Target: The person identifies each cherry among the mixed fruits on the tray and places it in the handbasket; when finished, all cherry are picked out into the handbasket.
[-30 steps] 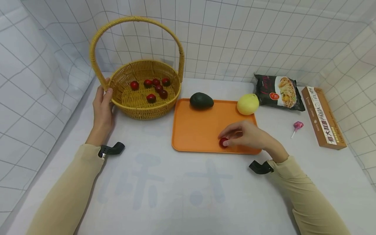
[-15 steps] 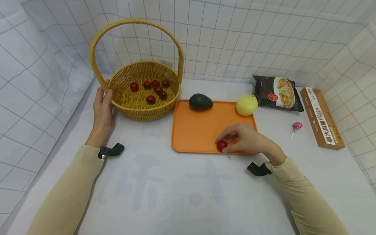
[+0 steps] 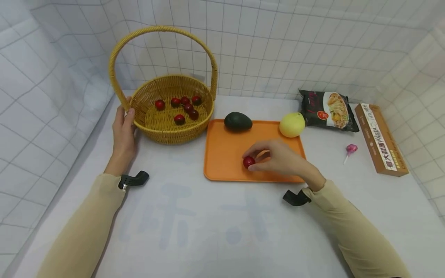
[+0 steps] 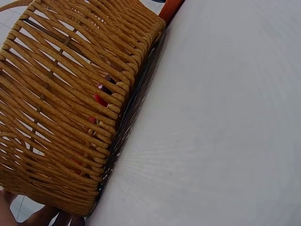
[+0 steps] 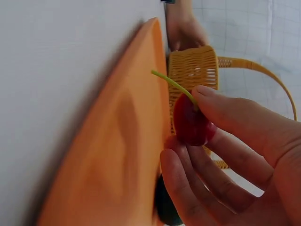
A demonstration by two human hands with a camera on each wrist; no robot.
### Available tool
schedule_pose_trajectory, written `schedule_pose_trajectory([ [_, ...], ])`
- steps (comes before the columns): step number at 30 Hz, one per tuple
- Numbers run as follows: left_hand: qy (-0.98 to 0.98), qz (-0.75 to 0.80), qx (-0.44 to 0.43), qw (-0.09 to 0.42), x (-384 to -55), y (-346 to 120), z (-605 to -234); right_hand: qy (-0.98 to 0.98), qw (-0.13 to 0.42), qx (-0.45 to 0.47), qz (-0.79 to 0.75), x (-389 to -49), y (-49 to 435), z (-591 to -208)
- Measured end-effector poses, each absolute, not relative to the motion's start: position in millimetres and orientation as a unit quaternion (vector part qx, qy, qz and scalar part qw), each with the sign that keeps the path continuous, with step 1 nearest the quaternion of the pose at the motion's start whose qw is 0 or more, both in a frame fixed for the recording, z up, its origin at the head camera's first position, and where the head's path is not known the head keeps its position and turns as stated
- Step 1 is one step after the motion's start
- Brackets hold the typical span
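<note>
My right hand (image 3: 278,156) pinches a red cherry (image 3: 248,161) between thumb and fingers above the orange tray (image 3: 219,170). In the right wrist view the cherry (image 5: 192,120) shows a green stem pointing away from the thumb. On the left, my left hand (image 3: 123,135) grips the yellow wicker basket (image 3: 170,137) at the foot of its handle, thumb on the near side; its other fingers are partly hidden. Several dark red cherries (image 3: 188,107) lie inside the basket. Through the weave in the left wrist view, bits of red cherry (image 4: 101,100) show.
A dark green avocado (image 3: 238,121) lies at the tray's back edge, and a yellow round fruit (image 3: 292,124) at its back right corner. Further right are a black noodle packet (image 3: 329,110), a pink lollipop (image 3: 352,148) and a brown pasta box (image 3: 382,141).
Pinched in my right hand, the cherry has moved left and up off the tray's near edge. My left hand stays on the basket.
</note>
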State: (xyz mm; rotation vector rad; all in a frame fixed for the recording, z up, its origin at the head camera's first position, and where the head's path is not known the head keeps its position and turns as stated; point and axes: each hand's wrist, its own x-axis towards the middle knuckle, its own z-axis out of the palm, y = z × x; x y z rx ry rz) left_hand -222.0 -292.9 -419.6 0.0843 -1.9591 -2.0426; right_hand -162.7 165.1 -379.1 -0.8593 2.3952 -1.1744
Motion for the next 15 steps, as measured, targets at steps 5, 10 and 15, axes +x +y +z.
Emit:
schedule_pose_trajectory([
  [5, -0.698, -0.698, 0.031, 0.154, -222, -292, -420, 0.832, 0.157, -0.298, -0.441, -174, 142, -365],
  [10, -0.706, -0.690, 0.031, 0.153, -222, -293, -421, 0.828, 0.141, -0.307, -0.447, -185, 113, -350],
  [15, -0.708, -0.687, 0.030, 0.157, -221, -294, -421, 0.833, 0.102, -0.312, -0.446, -198, 82, -337],
])
